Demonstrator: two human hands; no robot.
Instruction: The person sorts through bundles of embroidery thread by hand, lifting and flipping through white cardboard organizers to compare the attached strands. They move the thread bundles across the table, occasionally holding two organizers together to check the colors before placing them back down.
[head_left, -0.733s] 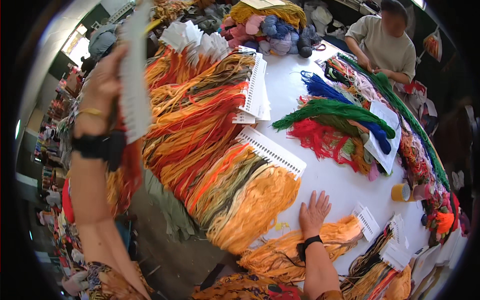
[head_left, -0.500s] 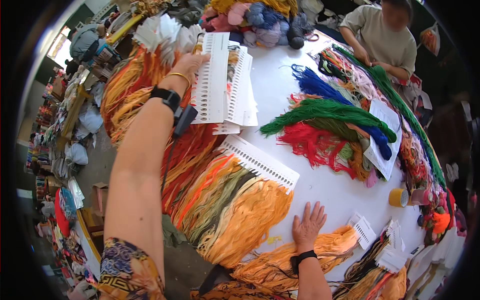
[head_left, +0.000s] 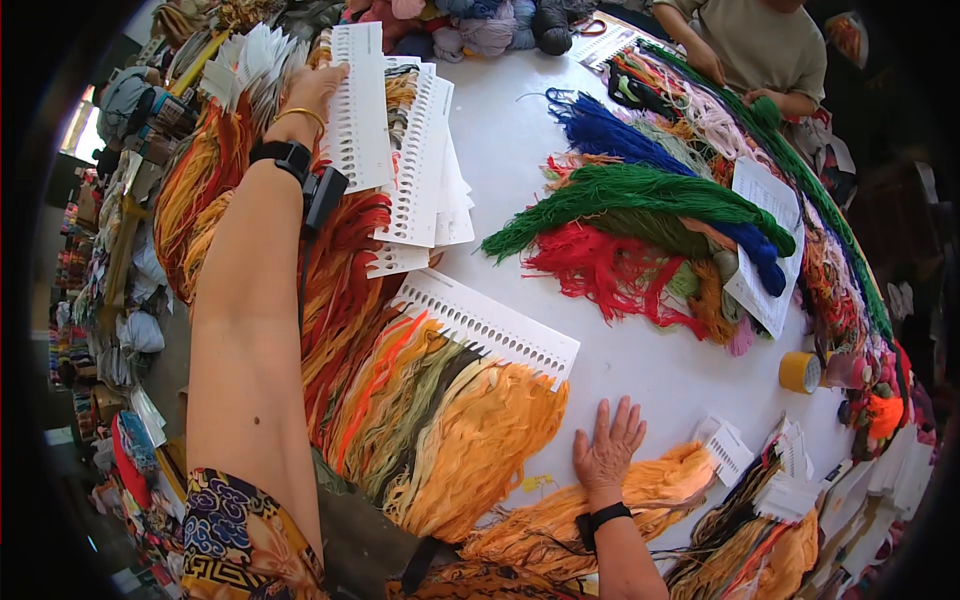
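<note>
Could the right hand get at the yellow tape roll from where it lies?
Probably yes. The right hand lies flat and empty on the white table, and the tape roll sits to its right near the edge. Only bare tabletop shows between them; the small white card lies lower, off that line.

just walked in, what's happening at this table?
A person is sorting yarn on a white table. Their left hand holds a white punched card over a stack of cards at the far left; the right hand lies flat and open on the table beside orange yarn. Another card with yarn bundles lies between the hands. A second person works on green yarn at the far side.
</note>
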